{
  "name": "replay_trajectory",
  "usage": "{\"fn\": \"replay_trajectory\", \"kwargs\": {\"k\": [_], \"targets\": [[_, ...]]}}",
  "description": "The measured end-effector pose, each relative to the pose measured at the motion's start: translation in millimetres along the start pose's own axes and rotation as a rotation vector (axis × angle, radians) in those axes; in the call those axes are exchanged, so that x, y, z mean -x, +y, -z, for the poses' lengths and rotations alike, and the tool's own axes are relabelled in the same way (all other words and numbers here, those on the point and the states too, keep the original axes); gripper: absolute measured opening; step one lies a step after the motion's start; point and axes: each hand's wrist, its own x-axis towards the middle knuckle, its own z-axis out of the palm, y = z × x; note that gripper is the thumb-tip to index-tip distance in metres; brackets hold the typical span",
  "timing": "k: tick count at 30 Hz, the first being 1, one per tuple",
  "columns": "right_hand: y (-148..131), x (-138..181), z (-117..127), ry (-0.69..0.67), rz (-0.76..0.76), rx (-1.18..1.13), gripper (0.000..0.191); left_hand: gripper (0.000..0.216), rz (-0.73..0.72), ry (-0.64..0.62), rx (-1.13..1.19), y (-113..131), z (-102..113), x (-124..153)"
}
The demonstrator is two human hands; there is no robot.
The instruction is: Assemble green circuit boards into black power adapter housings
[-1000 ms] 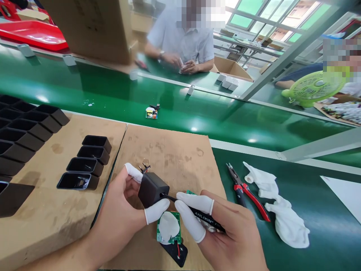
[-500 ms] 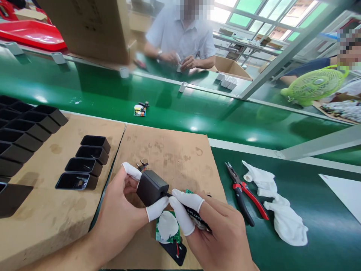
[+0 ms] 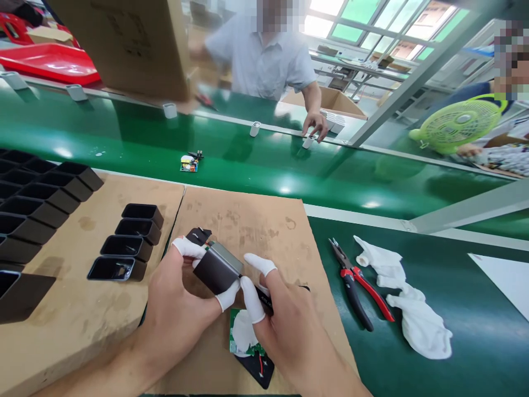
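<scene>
My left hand [image 3: 177,309], with white finger cots, grips a small black charger housing [image 3: 215,268] over the brown cardboard mat [image 3: 256,220]. My right hand [image 3: 285,320] is closed on a black pen-shaped tool [image 3: 264,300], and its forefinger touches the housing's right edge. Below my hands a green circuit board [image 3: 243,336] with a white pad lies on the mat, joined by a red wire to a black cover piece [image 3: 256,366].
Rows of empty black housings [image 3: 132,240] sit at the left. Red-handled pliers [image 3: 357,286] and white gloves [image 3: 405,309] lie on the green bench at the right. A circuit board [image 3: 189,163] rides the green conveyor belt [image 3: 264,165]. A person [image 3: 273,55] across the belt reaches down. A green fan [image 3: 458,127] stands at far right.
My left hand has turned the housing so its side faces up. My right hand moved in closer with the tool. The board on the belt drifted left. The person opposite reached out to the belt's rail.
</scene>
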Motion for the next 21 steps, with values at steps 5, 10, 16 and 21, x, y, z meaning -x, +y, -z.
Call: {"fn": "replay_trajectory", "kwargs": {"k": [5,10,16,21], "targets": [[2.7,1.4,-0.8,-0.132,-0.006,-0.064,0.035,0.043,-0.016,-0.018,-0.040,2.2,-0.2,2.1],[-0.8,0.6,-0.8,-0.092,-0.039,-0.152,0.025,0.039,-0.014,-0.007,-0.041,5.4,-0.7,3.4],[-4.9,-3.3,-1.6,-0.079,-0.041,-0.265,0.025,0.042,0.000,0.001,-0.040,9.2,2.2,0.8],[-1.0,-1.3,-5.2,-0.029,-0.006,-0.226,0.027,0.042,-0.006,0.004,-0.063,9.4,2.8,-1.7]]}}
